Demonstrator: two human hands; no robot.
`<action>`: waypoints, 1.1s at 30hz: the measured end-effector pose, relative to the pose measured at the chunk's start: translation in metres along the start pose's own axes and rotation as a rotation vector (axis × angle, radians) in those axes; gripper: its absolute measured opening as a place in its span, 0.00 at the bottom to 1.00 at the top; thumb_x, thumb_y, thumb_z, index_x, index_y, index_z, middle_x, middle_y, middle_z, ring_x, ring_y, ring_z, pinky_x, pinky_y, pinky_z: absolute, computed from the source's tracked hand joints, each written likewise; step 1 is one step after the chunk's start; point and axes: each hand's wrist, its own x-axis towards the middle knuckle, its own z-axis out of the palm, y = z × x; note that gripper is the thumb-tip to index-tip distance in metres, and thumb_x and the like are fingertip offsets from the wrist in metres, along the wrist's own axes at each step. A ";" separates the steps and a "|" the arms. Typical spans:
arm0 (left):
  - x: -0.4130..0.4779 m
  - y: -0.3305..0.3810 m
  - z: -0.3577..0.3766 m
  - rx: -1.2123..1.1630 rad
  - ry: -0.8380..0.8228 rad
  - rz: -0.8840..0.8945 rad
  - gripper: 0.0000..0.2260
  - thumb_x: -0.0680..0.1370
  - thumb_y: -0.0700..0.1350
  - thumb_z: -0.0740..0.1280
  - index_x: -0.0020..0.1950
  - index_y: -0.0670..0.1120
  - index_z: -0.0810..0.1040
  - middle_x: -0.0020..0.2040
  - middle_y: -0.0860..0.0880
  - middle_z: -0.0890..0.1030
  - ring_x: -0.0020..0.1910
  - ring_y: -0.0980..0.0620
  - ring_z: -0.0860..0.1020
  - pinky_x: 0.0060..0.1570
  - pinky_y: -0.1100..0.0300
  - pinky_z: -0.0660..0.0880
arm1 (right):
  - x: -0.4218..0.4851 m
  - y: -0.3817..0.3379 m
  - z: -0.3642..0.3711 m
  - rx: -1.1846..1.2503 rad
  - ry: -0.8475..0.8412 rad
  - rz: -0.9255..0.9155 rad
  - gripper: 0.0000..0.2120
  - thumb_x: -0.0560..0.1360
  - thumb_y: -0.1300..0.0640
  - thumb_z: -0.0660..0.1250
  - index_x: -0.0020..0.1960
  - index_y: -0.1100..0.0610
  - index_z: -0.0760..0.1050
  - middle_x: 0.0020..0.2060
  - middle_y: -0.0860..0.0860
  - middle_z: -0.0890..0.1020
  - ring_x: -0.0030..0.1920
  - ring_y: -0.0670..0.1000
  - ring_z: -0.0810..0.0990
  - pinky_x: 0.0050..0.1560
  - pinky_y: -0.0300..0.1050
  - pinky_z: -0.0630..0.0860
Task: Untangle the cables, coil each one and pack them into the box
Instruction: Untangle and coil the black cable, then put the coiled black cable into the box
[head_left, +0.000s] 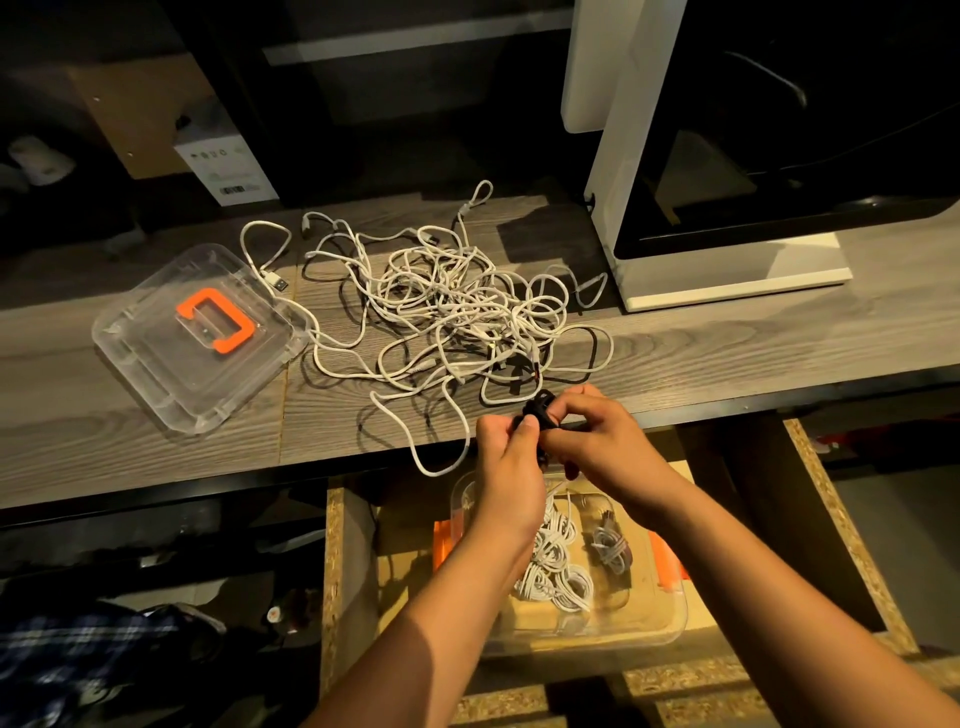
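both hands meet at the front edge of the wood-grain surface (156, 431). left hand (506, 457) and right hand (597, 441) are each clenched on a small black cable bundle (537, 410), held between thumbs and fingertips just over the edge; the bundle is mostly hidden by the fingers, so its shape is hard to read.

main tangle of white cables (457, 306) lies on the surface just behind the hands, loose and overlapping, with a few dark strands running through it. one white loop hangs over the front edge, close to the left hand. a usb plug end (278, 283) lies at the tangle's left side, touching the rim of the clear lid.

clear plastic lid (202, 338) with an orange handle (218, 322) lies flat on the surface, left of the tangle.

clear plastic box (654, 618) with orange latches sits below the surface in an open chipboard drawer (841, 525), directly under the forearms. inside it: several coiled white cables (558, 577) and one coiled grey cable (613, 545). the left wrist covers part of the box contents.

white-framed enclosure with dark panels (727, 156) stands at the right rear of the surface, close to the tangle. cardboard box (140, 114) sits back left in the dark. plaid cloth (62, 660) lower left, below the surface.
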 end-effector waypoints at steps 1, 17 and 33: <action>0.001 0.000 -0.001 -0.005 0.022 0.010 0.07 0.81 0.38 0.57 0.43 0.46 0.66 0.43 0.44 0.71 0.44 0.49 0.70 0.46 0.52 0.67 | 0.001 0.000 0.000 0.006 -0.011 -0.006 0.07 0.71 0.69 0.68 0.37 0.61 0.73 0.48 0.57 0.70 0.38 0.49 0.75 0.30 0.33 0.70; 0.003 -0.003 -0.013 -0.231 -0.036 -0.087 0.07 0.81 0.38 0.55 0.46 0.43 0.70 0.41 0.42 0.74 0.38 0.51 0.74 0.37 0.60 0.70 | -0.003 0.009 0.002 -0.488 0.021 -0.248 0.16 0.67 0.57 0.76 0.47 0.50 0.70 0.50 0.48 0.70 0.46 0.50 0.77 0.44 0.46 0.76; 0.016 -0.083 -0.048 0.419 -0.041 -0.254 0.09 0.78 0.36 0.63 0.57 0.40 0.75 0.45 0.44 0.77 0.37 0.53 0.75 0.43 0.61 0.74 | -0.035 0.110 0.006 0.258 0.271 0.423 0.05 0.76 0.69 0.62 0.44 0.61 0.74 0.43 0.59 0.79 0.38 0.51 0.80 0.38 0.44 0.80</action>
